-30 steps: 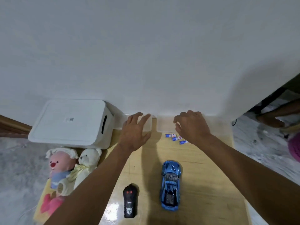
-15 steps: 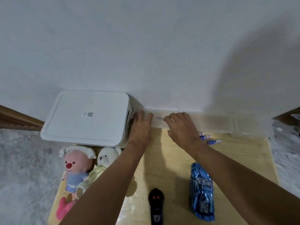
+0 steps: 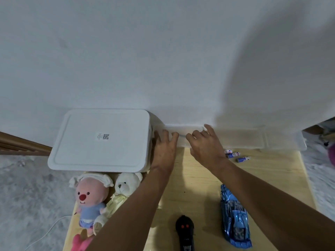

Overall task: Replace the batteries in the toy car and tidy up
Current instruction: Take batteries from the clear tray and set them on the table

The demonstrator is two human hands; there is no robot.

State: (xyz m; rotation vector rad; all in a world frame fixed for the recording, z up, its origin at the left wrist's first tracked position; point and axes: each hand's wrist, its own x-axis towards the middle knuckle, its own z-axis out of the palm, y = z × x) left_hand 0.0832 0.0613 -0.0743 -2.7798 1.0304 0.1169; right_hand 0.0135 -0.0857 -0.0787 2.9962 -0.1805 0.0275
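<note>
Two bare forearms reach out ahead of me over the pale wooden table [image 3: 199,187], and I'll place everything against the blue toy car [image 3: 235,217]. That car lies nearest me on the tabletop, nose pointing away, its shell glossy metallic blue with sharp angular panels and a dark grille-like section at its near end. Left of the car, apart from it, rests the black remote [image 3: 184,232], rounded at its far end with two small red dots. Well left of the car sit two soft plush toys: a pink doll [image 3: 88,198] in a blue top with a white bonnet, and touching it a cream bear [image 3: 126,185] with fuzzy fur.

Beyond the car and slightly right lie three small batteries [image 3: 235,154], blue and white cylinders, loose on the wood. Farther still, along the wall, runs a clear plastic box [image 3: 244,138], long, low and translucent. My right hand [image 3: 206,145] hovers at its left end, fingers spread and loose, gripping nothing. My left hand [image 3: 164,151] lies flat with fingers extended against the side of a white lidded bin [image 3: 101,140], smooth, rounded at the corners, carrying a small printed label.
</note>
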